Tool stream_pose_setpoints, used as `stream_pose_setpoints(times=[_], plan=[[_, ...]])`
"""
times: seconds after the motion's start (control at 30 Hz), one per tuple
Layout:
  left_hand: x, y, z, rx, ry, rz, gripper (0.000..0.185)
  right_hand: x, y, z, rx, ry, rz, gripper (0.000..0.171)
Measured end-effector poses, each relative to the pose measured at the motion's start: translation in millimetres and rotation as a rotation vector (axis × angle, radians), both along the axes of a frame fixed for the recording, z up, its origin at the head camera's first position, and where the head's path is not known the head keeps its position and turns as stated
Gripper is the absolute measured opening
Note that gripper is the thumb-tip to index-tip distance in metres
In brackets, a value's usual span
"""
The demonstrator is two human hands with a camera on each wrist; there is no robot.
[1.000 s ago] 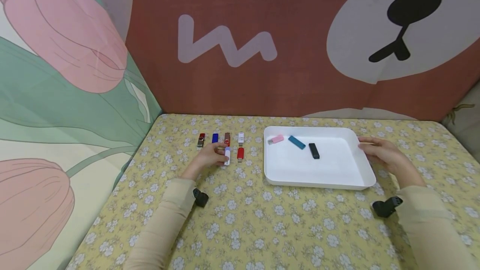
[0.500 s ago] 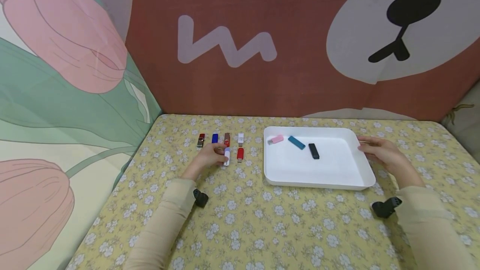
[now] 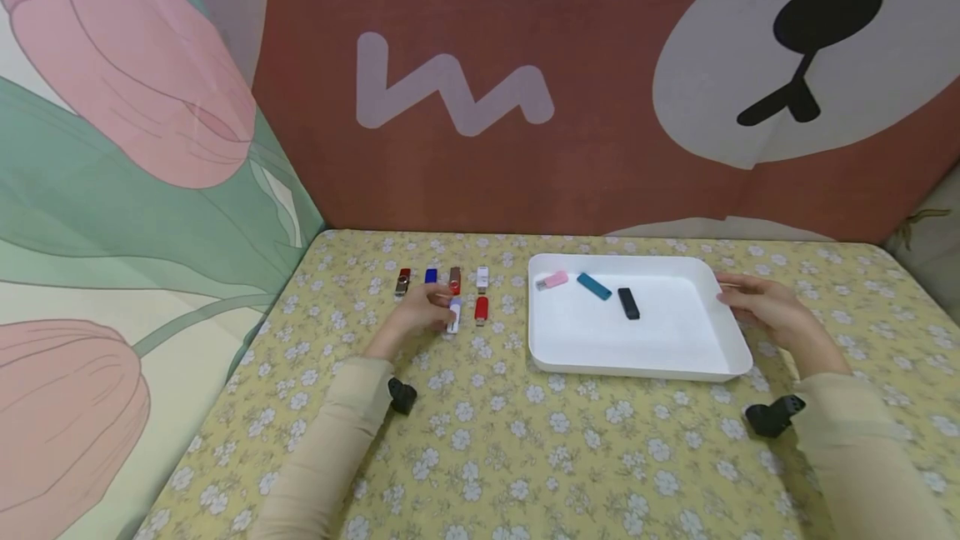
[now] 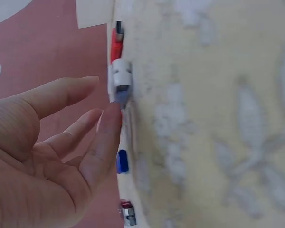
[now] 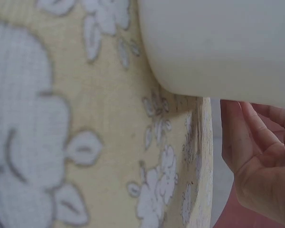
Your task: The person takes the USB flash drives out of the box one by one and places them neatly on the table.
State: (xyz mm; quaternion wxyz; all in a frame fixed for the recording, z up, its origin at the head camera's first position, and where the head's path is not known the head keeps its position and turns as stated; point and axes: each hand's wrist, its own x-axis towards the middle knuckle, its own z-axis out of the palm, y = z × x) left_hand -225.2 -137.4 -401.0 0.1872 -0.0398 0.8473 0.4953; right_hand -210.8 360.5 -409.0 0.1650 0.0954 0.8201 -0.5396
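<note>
Since the earlier frames almost nothing has shifted: both hands have stayed where they were, and the white-and-lilac stick has turned only a touch under the left fingertips.

The tabletop (image 3: 480, 457) is covered by a yellow cloth printed with small white flowers. On its right half stands a white tray (image 3: 720, 332), and inside it, toward the far wall, lie a pink stick (image 3: 553, 279), a teal stick (image 3: 594, 286) and a black stick (image 3: 628, 303), each apart from the others.

The right hand (image 3: 761, 311) rests against the tray's right rim; its fingers (image 5: 249, 137) are loosely extended beside the wall, and whether they actually grip the rim cannot be told.

The left hand (image 3: 420, 313) lies left of the tray among a cluster of sticks. Its fingers (image 4: 107, 137) are relaxed and nearly straight, one fingertip touching the end of the white-and-lilac stick (image 3: 454, 314), which lies flat on the cloth and is not lifted.

Just right of it is a red stick (image 3: 481, 310). Behind them runs a row: a red-and-silver stick (image 3: 403, 281), a blue stick (image 3: 431, 276), a brown stick (image 3: 454, 277) and a white stick (image 3: 482, 277).
</note>
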Motion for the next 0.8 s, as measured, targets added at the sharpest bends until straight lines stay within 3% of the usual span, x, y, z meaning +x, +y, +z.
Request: stream_pose_setpoints(times=[0.37, 0.57, 0.8], plan=[[-4.7, 18.4, 27.4, 0.037, 0.073, -0.05, 0.047, -0.6, 0.4, -0.1, -0.006, -0.009, 0.0, 0.076], [-9.4, 36.9, 34.8, 0.044, 0.168, -0.091, 0.046, -0.9, -0.5, 0.3, 0.001, -0.013, -0.003, 0.076], [-12.9, 66.4, 38.5, 0.082, 0.238, -0.086, 0.044, -0.3, -2.3, 1.0, 0.022, -0.018, -0.009, 0.075]])
